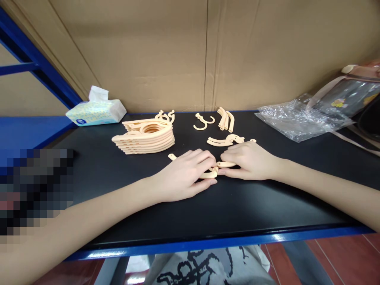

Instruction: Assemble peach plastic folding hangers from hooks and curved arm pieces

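My left hand is closed over a cream plastic hanger arm, whose far end shows beyond the knuckles. Facing it, my right hand grips another cream hanger piece. The two pieces meet or nearly meet between my fingertips; the exact contact is covered by my fingers. Just behind my right hand lie loose curved hanger parts. To the left of my hands sits a stack of folded cream hangers.
At the back are loose hooks, a bundle of curved arms and more hooks. A tissue pack stands back left. Crumpled clear plastic and a bottle occupy the right. The black tabletop has a blue front edge.
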Tool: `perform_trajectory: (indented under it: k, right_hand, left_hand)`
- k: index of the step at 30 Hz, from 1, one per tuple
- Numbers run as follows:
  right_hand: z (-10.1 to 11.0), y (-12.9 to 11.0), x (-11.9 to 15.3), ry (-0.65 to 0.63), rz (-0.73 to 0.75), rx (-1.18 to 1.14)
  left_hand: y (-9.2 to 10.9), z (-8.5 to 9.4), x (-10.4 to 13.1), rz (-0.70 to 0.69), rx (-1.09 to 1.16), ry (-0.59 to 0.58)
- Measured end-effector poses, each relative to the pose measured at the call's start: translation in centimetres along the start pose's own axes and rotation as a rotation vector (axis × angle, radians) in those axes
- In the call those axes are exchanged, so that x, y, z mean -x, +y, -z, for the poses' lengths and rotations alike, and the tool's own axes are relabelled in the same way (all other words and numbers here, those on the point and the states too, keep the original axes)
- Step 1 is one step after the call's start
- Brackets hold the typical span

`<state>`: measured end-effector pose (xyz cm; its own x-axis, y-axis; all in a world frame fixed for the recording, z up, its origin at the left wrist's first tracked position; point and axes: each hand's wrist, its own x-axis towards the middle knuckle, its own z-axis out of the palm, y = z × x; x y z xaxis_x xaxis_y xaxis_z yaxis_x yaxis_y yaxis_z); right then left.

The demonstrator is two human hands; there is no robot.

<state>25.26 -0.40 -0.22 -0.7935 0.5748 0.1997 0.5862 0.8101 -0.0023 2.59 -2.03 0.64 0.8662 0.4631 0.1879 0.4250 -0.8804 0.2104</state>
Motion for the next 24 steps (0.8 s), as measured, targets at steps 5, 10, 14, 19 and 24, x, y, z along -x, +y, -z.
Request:
perform_trajectory:
  k: [5, 10, 14, 19, 24]
  right_hand:
    - [0.16, -0.08, -0.04, -0.011, 0.001, -0.004]
    - [0.19, -0.07, -0.05, -0.018, -0.001, -0.018]
    - [0.17, -0.07, -0.04, -0.015, -0.004, -0.01]
    - [0.23, -0.15, -0.03, -0.011, -0.011, -0.005]
    - [0.25, -0.14, -0.06, -0.02, -0.009, 0.004]
  left_hand:
    - [0.02, 0.04, 0.01, 0.005, 0.009, -0.009]
    - [0.03, 0.07, 0.02, 0.0, 0.013, -0.005]
    - [0.0, 0.02, 0.04, -0.001, 0.008, -0.003]
    - [-0.03, -0.02, 0.04, 0.0, 0.009, 0.001]
    - [-0.05, -0.03, 0.07, 0.002, 0.01, -0.007]
